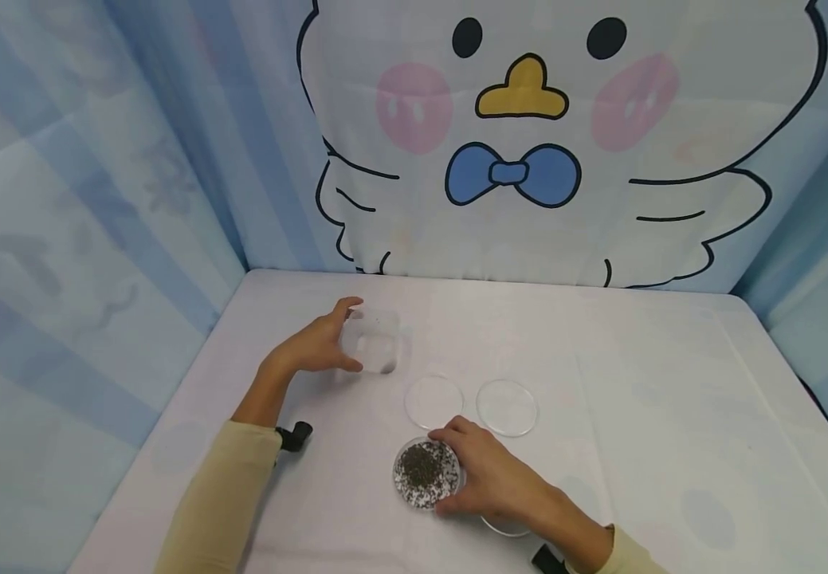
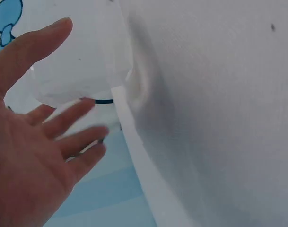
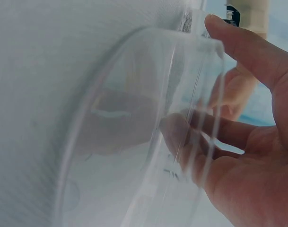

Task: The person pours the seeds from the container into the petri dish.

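Note:
My left hand (image 1: 320, 343) is at the left side of a clear squarish container (image 1: 374, 339) at the back left of the table. In the left wrist view the fingers of that hand (image 2: 35, 142) are loosely spread, and the container (image 2: 94, 61) overlaps them. With thumb and fingers, my right hand (image 1: 488, 470) holds the right side of a clear round dish (image 1: 426, 476) filled with dark and white specks. A second clear dish (image 1: 505, 528) lies partly hidden under the right forearm; in the right wrist view a clear dish (image 3: 110, 175) looms large before the hand (image 3: 243, 156).
Two thin clear rings, like dish lids, lie side by side beyond the right hand: the left ring (image 1: 406, 402) and the right ring (image 1: 537, 410). A white cloth covers the table (image 1: 672, 414). Behind it hangs a printed curtain (image 1: 514, 239).

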Available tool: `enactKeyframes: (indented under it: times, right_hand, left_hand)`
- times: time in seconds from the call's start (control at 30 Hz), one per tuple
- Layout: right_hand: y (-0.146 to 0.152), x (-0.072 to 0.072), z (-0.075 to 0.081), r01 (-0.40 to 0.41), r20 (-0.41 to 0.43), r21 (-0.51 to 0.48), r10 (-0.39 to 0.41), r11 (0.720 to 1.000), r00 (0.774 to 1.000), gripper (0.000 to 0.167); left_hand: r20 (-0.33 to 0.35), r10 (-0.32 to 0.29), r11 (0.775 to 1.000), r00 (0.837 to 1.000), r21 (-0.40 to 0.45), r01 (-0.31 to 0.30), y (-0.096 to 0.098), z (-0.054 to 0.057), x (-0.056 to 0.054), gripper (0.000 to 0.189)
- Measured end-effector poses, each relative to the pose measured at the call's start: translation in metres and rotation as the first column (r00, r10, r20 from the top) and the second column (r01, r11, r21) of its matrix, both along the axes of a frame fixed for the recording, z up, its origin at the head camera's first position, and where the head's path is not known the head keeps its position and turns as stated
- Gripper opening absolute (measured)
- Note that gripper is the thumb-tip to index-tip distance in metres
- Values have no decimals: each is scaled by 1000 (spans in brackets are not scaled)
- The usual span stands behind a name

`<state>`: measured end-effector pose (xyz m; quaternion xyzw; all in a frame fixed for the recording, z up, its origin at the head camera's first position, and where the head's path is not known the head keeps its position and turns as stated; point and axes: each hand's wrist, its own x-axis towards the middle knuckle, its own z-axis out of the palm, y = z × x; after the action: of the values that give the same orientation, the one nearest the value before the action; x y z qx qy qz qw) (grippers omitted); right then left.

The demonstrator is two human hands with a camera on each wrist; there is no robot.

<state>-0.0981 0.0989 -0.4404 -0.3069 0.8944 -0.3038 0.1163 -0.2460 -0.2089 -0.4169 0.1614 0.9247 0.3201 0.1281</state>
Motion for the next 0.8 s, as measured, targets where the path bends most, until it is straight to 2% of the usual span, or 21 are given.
enactKeyframes:
  times: [0.1,0.17,0.27,0.37,0.43,0.57,0.67,0.73,0.8]
  right_hand:
    - [1,-1,0,-1,-6,3,1,1000,1000,84]
    - [1,-1,0,-3,-7,3,3,1000,1000,84]
    - [2,-2,0,-8,-9,1,8,1000,1000,84]
    - [2,-2,0,-11,-7,0,11,1000,1000,85]
    - [2,-3,1,-11,5,-1,11,1000,1000,86]
    - [6,-6,6,-7,36,-21,8,1000,999,84]
    - [14,-14,12,18,4,-42,-17,999,1000,69]
    - [19,-21,17,49,-36,-51,-51,997,998,59]
    - [23,-31,23,73,-69,-45,-76,996,995,54]
  left_hand:
    - [-97,24,999,995,31,-21,2,7,8,122]
    - [-179,26,999,984,48,-18,4,13,17,121]
    - [-287,17,998,958,68,2,9,22,33,109]
    - [-339,3,996,941,80,26,14,27,51,94]
    - [-327,-20,996,945,79,49,20,26,64,85]
    - [-228,-136,988,964,35,148,33,14,90,74]
    - [-137,-219,974,966,36,226,42,4,105,72]
    - [-86,-254,964,963,52,259,48,0,114,72]
    - [-47,-271,959,961,66,274,54,-6,121,75]
